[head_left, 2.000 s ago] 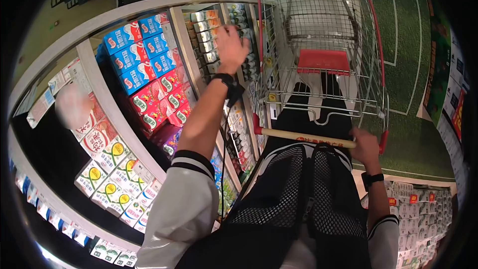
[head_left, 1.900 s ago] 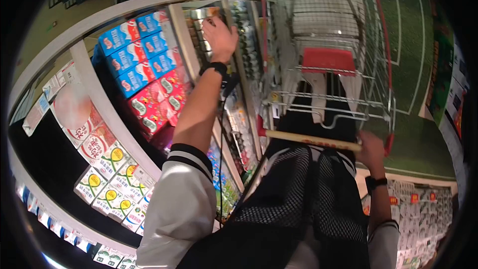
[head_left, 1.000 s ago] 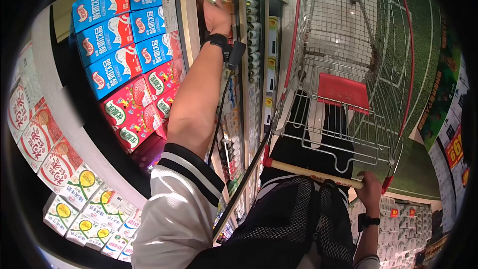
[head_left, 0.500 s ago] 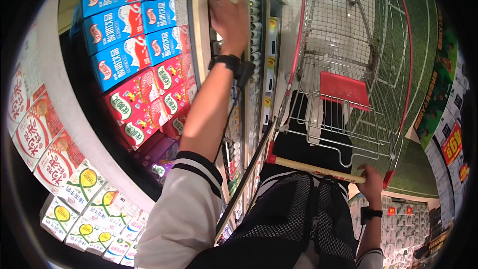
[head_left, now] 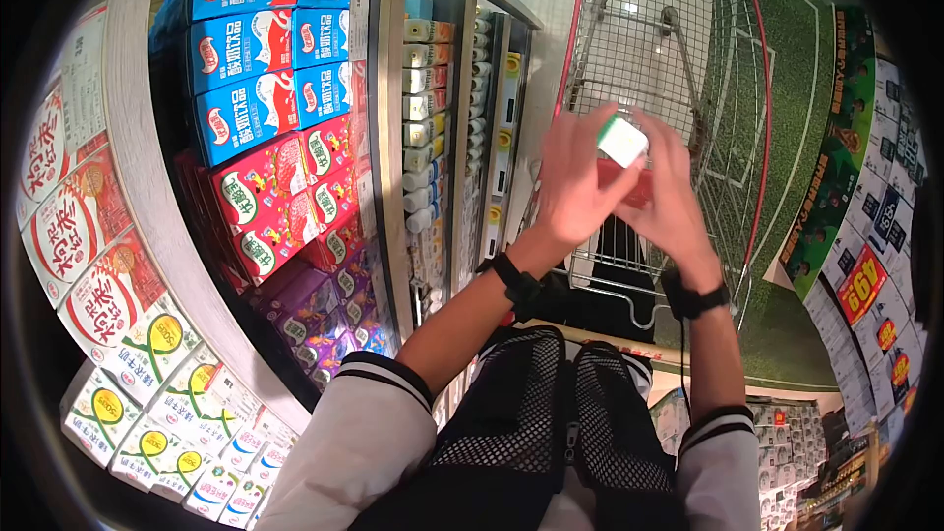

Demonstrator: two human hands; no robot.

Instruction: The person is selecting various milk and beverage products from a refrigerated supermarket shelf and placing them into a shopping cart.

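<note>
A small white carton [head_left: 623, 144] with a green edge is held up above the near end of the shopping cart [head_left: 644, 79]. My left hand [head_left: 570, 180] curls round its left side, with the thumb below it. From the right, my right hand [head_left: 672, 187] closes on the carton too, its fingers reaching over the top. Both hands are slightly smeared by motion, and the carton's printed sides cannot be made out. Below them, the cart's handle [head_left: 639, 347] shows partly, with neither hand on it.
To the left, shelves hold blue drink boxes [head_left: 236, 39], red boxes [head_left: 261, 197] and purple packs [head_left: 329, 320]. Small cartons [head_left: 425, 103] line a narrower shelf beside the cart. White milk boxes [head_left: 147, 364] stand at lower left. A sign with price tags [head_left: 860, 285] runs along the right.
My left hand has come off the shelf and moved right, bringing the carton over the cart. My right hand has let go of the cart handle and risen to the carton.
</note>
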